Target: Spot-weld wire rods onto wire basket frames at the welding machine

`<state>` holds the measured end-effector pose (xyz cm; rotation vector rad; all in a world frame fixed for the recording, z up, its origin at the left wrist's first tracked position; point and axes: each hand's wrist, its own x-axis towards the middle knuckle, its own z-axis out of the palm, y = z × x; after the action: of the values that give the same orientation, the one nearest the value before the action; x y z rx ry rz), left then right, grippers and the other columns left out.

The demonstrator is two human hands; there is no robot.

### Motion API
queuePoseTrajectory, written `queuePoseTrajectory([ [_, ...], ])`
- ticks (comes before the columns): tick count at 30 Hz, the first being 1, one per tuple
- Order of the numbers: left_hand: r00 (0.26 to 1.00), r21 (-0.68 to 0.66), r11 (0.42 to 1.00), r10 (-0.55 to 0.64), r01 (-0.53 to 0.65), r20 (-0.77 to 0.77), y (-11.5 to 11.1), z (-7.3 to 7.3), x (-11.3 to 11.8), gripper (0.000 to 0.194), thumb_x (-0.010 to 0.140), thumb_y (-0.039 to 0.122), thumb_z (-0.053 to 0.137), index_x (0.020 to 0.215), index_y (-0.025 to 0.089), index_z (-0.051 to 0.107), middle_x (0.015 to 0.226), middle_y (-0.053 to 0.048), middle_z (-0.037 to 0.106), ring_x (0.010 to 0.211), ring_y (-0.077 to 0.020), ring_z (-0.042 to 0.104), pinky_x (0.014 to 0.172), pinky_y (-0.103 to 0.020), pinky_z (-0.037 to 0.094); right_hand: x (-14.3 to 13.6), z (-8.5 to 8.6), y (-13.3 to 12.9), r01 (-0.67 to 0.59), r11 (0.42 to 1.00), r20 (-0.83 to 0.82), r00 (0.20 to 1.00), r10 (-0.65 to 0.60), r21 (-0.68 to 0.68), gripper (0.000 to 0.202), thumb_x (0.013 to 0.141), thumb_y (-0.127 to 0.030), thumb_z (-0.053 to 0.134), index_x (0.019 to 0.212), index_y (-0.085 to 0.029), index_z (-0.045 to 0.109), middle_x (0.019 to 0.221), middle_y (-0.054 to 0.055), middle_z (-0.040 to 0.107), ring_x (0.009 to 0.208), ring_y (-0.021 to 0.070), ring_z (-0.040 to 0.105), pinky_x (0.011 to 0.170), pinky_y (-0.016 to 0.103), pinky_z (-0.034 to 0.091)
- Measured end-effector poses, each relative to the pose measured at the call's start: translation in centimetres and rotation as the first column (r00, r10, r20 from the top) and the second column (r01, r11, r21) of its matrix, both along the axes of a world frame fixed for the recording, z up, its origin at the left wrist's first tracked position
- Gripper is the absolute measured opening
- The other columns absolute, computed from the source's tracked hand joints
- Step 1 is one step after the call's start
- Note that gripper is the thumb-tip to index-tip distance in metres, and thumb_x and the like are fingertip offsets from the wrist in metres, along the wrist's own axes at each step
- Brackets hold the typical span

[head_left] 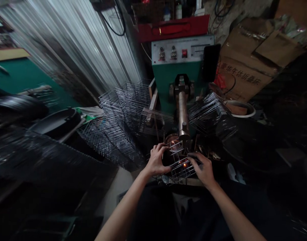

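Observation:
A small grid of metal wires (pixel 176 154) lies between my two hands, just below the round metal arm (pixel 183 115) of a green spot welder (pixel 166 75). My left hand (pixel 156 161) grips the grid's left side, thumb low and fingers high. On the right side, my right hand (pixel 203 169) is closed at the wires, its fingertips dark and partly in shadow. Orange glowing spots (pixel 185 165) show among the wires. A copper-coloured round part (pixel 173 140) sits behind the grid, under the arm's end. The exact contact of the fingertips is hard to make out.
Stacked wire racks (pixel 118 124) stand to the left, and a bundle of loose wires (pixel 206 107) lies to the right. Beyond it are a white-rimmed bucket (pixel 251 107) and a cardboard box (pixel 240 73). A dark phone (pixel 210 63) is mounted on the welder.

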<state>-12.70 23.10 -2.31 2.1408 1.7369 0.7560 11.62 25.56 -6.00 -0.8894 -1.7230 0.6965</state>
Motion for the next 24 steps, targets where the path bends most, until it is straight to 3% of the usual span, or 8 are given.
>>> queuePoseTrajectory([
  [10, 0.999, 0.034, 0.999, -0.028, 0.028, 0.024, 0.7, -0.7, -0.7, 0.068, 0.055, 0.038, 0.080, 0.118, 0.023, 0.058, 0.132, -0.010, 0.048, 0.118, -0.0323, 0.045, 0.103, -0.049, 0.035, -0.4, 0.0, 0.1, 0.033, 0.998, -0.026, 0.999, -0.034, -0.045, 0.014, 0.094, -0.034, 0.064, 0.097, -0.021, 0.069, 0.090, 0.004, 0.071, 0.078, 0.0199, 0.067, 0.073, 0.030, 0.054],
  [15, 1.000, 0.056, 0.998, -0.001, 0.000, 0.016, 0.6, -0.1, -0.5, 0.069, 0.053, 0.036, 0.081, 0.117, 0.022, 0.058, 0.131, -0.010, 0.050, 0.116, -0.0313, 0.046, 0.103, -0.048, 0.036, -0.5, 0.5, 0.4, 0.067, 0.998, -0.035, 0.997, -0.068, -0.021, 0.012, 0.093, -0.032, 0.067, 0.099, -0.022, 0.068, 0.091, 0.003, 0.071, 0.081, 0.0196, 0.067, 0.077, 0.030, 0.053],
  [20, 0.998, 0.032, 0.999, -0.009, 0.007, 0.068, 2.5, -0.2, -1.0, 0.065, 0.053, 0.036, 0.080, 0.113, 0.021, 0.059, 0.123, -0.008, 0.055, 0.112, -0.0305, 0.050, 0.099, -0.047, 0.040, -0.9, 0.7, 2.2, 0.078, 0.997, -0.030, 0.996, -0.078, -0.012, 0.016, 0.091, -0.035, 0.067, 0.099, -0.021, 0.066, 0.093, 0.004, 0.070, 0.085, 0.0207, 0.067, 0.076, 0.030, 0.053],
  [24, 0.999, 0.033, 0.999, -0.008, 0.006, 0.051, 3.7, -0.8, -1.7, 0.068, 0.050, 0.037, 0.081, 0.112, 0.022, 0.058, 0.126, -0.009, 0.054, 0.117, -0.0336, 0.050, 0.105, -0.050, 0.035, -0.8, -0.1, 3.1, 0.038, 0.997, 0.027, 0.999, -0.036, -0.063, 0.014, 0.092, -0.033, 0.064, 0.099, -0.021, 0.067, 0.095, 0.004, 0.071, 0.087, 0.0211, 0.067, 0.080, 0.032, 0.051],
])
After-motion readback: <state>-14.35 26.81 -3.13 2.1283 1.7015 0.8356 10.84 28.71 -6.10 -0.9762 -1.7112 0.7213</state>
